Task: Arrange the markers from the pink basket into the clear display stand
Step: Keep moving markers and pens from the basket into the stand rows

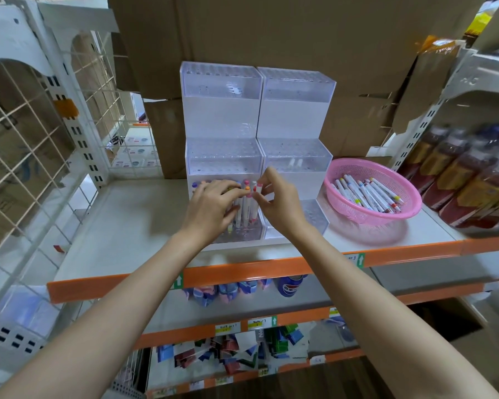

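On the white shelf [133, 226] with the orange edge [242, 272], the clear display stand [222, 116] is standing in two halves side by side. Each half is showing three steps full of little holes. Two green arrow stickers [360, 260] are sitting on the orange edge. Two yellow tags [227, 329] on the shelf below are carrying writing too blurry to read.

One pink basket [409, 208] is sitting just right of the stand, holding a heap of white markers [366, 194] lying flat. They are too mixed up to count. More markers [244, 208] are standing upright in the lowest step of the left half, but the hands are hiding some.

The left hand [213, 203] is reaching in palm down, its fingers lying nearly straight over the coloured caps, touching them but gripping nothing. The right hand [280, 203] is pinching the top of one pink-capped marker [258, 189] between thumb and fingers, holding it upright at the right end of that row.
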Tool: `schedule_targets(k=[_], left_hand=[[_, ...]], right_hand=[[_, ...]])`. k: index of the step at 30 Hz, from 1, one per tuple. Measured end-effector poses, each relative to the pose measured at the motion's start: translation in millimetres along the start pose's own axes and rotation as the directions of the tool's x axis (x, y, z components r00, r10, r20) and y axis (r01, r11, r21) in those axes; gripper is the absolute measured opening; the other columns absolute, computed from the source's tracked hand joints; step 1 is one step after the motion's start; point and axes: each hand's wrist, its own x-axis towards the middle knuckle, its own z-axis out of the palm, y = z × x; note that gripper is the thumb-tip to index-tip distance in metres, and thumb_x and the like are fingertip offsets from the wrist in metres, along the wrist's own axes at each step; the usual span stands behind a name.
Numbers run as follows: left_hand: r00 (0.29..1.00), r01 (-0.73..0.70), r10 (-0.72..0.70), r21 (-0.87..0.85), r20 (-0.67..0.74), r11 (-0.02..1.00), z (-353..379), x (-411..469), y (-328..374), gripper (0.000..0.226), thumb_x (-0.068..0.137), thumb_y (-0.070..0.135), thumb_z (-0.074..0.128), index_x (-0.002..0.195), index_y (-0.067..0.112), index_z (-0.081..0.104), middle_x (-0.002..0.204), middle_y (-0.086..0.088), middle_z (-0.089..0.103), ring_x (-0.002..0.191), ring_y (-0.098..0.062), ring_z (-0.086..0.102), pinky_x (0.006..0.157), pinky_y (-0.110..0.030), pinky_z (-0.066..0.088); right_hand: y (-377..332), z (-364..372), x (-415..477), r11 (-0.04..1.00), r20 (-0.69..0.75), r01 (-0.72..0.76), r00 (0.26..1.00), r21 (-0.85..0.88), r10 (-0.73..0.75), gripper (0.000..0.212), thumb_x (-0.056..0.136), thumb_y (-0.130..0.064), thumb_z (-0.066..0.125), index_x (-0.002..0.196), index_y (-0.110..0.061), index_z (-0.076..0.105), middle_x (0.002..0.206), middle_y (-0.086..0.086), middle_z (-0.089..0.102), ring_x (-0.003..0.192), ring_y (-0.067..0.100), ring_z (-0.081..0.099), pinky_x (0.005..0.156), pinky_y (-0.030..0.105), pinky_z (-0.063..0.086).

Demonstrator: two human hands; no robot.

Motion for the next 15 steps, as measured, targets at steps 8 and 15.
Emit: schedule_targets(k=[8,15], left_hand=[[1.0,0.017,-0.017,-0.006,-0.001,1.0,0.9,-0.9,0.8,0.038,0.076,0.011,0.075,0.112,0.02,0.068,0.11,-0.003,0.066,0.104,-0.026,0.061,0.086,-0.041,0.044],[1.0,0.018,-0.018,0.0,0.025,1.0,-1.3,-1.9,1.1,0.04,0.076,0.011,0.075,0.114,0.02,0.068,0.112,-0.003,0.066,0.106,-0.026,0.061,0.088,-0.041,0.043]], right_hand=[[7.5,8.2,-8.3,0.998,0.041,-0.023,0.999,-0.053,0.025,0.02,0.079,0.005,0.069,0.087,-0.007,0.055,0.093,0.004,0.053,0.071,0.025,0.063,0.066,0.043,0.055],[8.2,7.9,-8.5,1.0,0.01,-0.028,1.0,-0.012,0.028,0.014,0.08,0.0,0.073,0.085,-0.005,0.061,0.09,0.003,0.056,0.069,0.021,0.064,0.062,0.022,0.05]])
